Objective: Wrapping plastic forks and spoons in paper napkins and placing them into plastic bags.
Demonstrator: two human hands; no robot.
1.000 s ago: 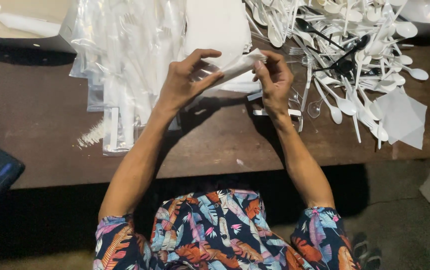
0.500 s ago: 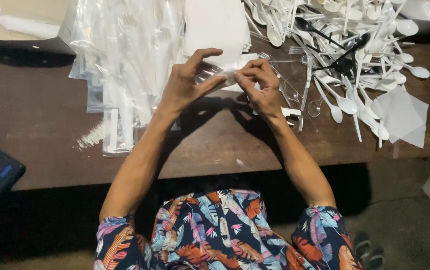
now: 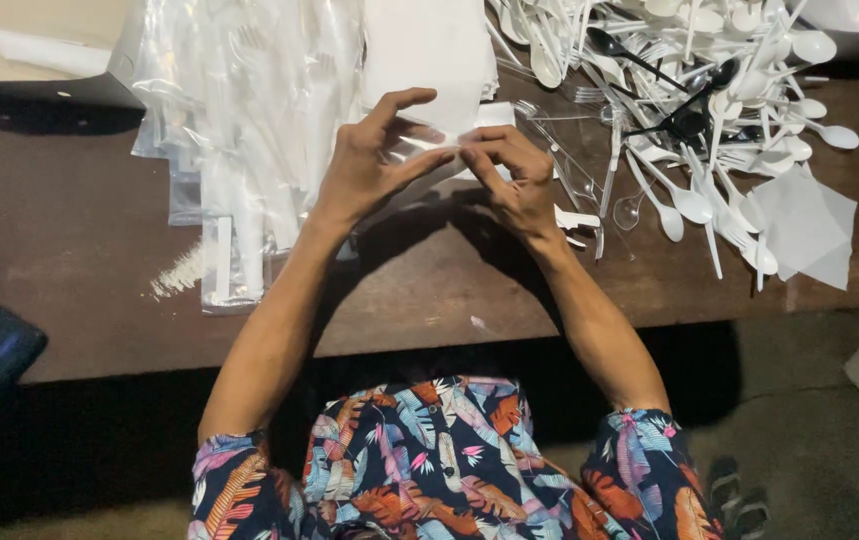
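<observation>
while pinched, clear sleeve (image 3: 430,148) spans left hand (image 3: 368,165) and right hand (image 3: 512,175).

Matt, worn brown wooden table (image 3: 70,260); glossy, crinkled clear plastic sleeves (image 3: 250,110). Smooth white plastic spoons (image 3: 710,200) with a slight sheen. Matt white paper napkins (image 3: 805,225) and paper stack (image 3: 430,50).

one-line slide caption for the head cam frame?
Left hand and right hand pinch a clear plastic sleeve over a brown table, beside piled white plastic cutlery.
</observation>
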